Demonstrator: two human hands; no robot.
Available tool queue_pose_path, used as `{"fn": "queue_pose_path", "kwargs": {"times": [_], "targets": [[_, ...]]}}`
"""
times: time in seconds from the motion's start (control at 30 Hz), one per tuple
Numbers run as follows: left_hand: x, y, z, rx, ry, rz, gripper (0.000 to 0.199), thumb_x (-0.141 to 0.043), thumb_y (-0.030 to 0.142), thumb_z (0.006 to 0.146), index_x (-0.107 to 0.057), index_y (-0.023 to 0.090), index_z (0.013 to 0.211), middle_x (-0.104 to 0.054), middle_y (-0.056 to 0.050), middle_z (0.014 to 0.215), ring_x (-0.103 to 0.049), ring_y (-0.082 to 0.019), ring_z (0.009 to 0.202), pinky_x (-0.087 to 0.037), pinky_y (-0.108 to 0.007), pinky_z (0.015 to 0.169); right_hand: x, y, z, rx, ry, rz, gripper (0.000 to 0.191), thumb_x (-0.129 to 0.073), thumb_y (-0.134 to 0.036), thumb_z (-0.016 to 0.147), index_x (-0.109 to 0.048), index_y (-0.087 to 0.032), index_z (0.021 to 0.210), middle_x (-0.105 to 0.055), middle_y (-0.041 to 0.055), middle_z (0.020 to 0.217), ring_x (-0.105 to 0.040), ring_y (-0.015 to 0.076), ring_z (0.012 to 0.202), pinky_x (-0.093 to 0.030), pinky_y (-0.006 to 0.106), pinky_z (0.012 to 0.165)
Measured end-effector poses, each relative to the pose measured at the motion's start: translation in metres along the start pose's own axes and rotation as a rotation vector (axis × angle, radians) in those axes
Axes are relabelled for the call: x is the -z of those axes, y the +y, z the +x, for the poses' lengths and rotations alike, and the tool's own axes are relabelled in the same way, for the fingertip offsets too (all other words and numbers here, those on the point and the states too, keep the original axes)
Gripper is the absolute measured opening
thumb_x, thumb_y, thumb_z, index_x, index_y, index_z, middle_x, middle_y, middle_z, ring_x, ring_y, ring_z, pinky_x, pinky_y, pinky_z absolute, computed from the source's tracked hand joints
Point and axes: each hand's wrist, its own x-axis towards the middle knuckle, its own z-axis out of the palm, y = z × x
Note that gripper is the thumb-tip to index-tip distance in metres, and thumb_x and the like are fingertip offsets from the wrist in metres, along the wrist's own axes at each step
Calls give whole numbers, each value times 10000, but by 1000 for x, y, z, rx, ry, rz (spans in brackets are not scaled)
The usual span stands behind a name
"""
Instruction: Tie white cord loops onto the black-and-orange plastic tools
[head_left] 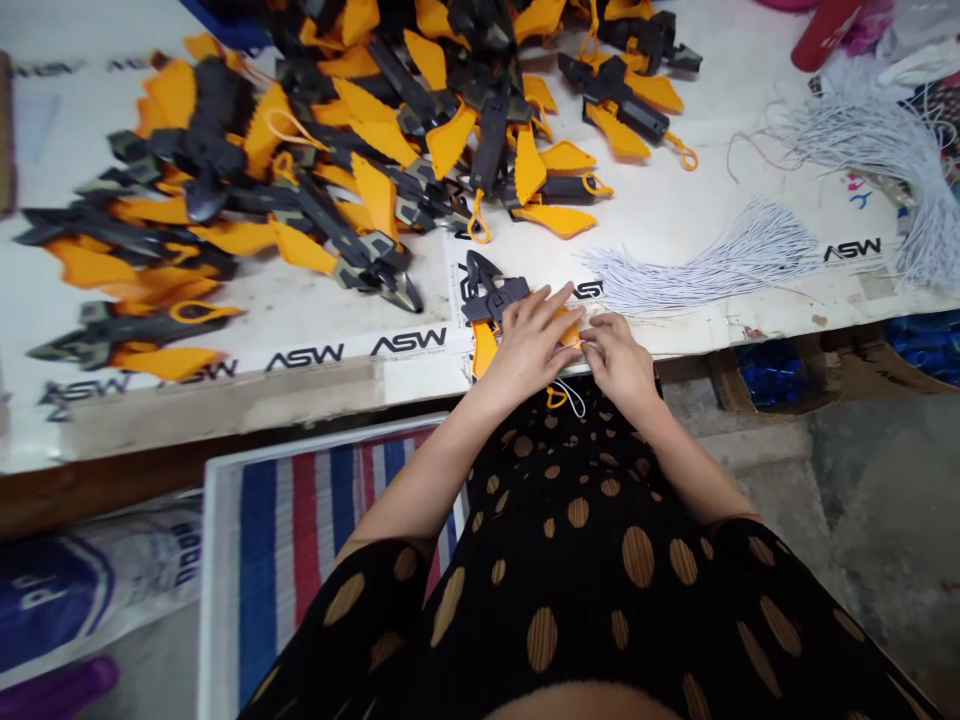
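Observation:
A black and orange toy piece (495, 298) lies at the table's front edge, its grey-black nose pointing away from me. My left hand (531, 345) rests over its right part with the fingers spread, covering much of it. Beside it, my right hand (615, 362) has its fingers bent, with thumb and fingertips together at the toy's right orange part; what they pinch is too small to make out. Below my hands, an orange loop (556, 397) and a white string (576, 400) hang over the edge.
Many similar toys (345, 215) are heaped at the back and left. A bundle of white strings (720, 262) lies right of my hands, with a larger bundle (885, 150) farther right. Under the table's right side stands a cardboard box (731, 385) holding blue items. A striped surface (300, 530) is at lower left.

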Motion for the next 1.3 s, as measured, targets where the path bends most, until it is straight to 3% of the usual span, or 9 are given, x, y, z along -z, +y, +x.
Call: {"fn": "queue_pose_path", "kwargs": {"times": [0.23,0.37,0.47,0.57,0.67,0.8,0.93,1.13,1.3], "targets": [[-2,6,2,51,47,-70,418,-399,385,1061,-534,190,1404,-705,-100,1278,-543,-285,1277,-245,-497,1166,-1,9,-4,-84,102,496,186,-547,-412,981,-573,-233,934,-690,68,1179,-637,145,771,-519,282,674],[-1,4,-2,63,60,-146,366,-376,317,1045,-569,192,1329,-732,-79,1214,-582,-266,1208,-270,-483,1154,21,41,-2,-262,492,1084,360,-671,-532,878,-448,-250,901,-664,25,899,-571,100,623,-466,239,583],[2,-1,-6,35,32,-177,384,-356,309,1044,-570,187,1339,-712,-90,1262,-578,-260,1230,-274,-479,1168,39,54,2,-229,660,1145,399,-648,-563,879,-390,-259,886,-551,-50,777,-493,60,588,-439,197,592],[7,-2,-11,-47,24,-201,417,-349,333,1060,-539,186,1400,-645,-112,1384,-539,-255,1322,-283,-469,1186,40,41,1,-201,567,1116,353,-686,-518,888,-461,-248,910,-562,-61,735,-489,63,573,-443,198,571],[13,3,-20,-151,91,-133,427,-425,381,1056,-517,228,1443,-535,-124,1516,-452,-275,1421,-275,-489,1196,24,12,-8,-165,252,1010,288,-766,-435,855,-601,-207,916,-632,-34,698,-573,89,580,-492,223,578],[23,11,-32,-175,99,23,272,-484,360,1047,-700,234,1154,-746,-98,1119,-615,-273,1111,-340,-509,1090,8,-14,-20,-6,-123,772,238,-632,-447,954,-641,-211,986,-705,-11,776,-653,110,643,-534,247,642],[33,15,-43,5,64,-166,376,-498,436,1035,-718,191,854,-710,-64,782,-606,-226,824,-423,-439,917,7,-18,-22,95,-109,635,187,-625,-387,963,-663,-207,999,-712,2,799,-666,122,681,-522,257,675],[27,28,-57,430,2,-1129,437,-613,588,931,-735,173,868,-673,-24,692,-449,-106,513,-349,-254,509,-3,-34,-30,25,-33,828,232,-674,-432,918,-659,-203,946,-711,12,818,-637,121,687,-515,258,664],[17,35,-65,254,372,-738,217,-664,385,961,-774,202,923,-745,-38,811,-624,-134,663,-454,-264,618,-8,-43,-29,-121,-83,963,359,-741,-543,833,-654,-203,909,-672,-8,761,-576,106,633,-512,258,641]]}}
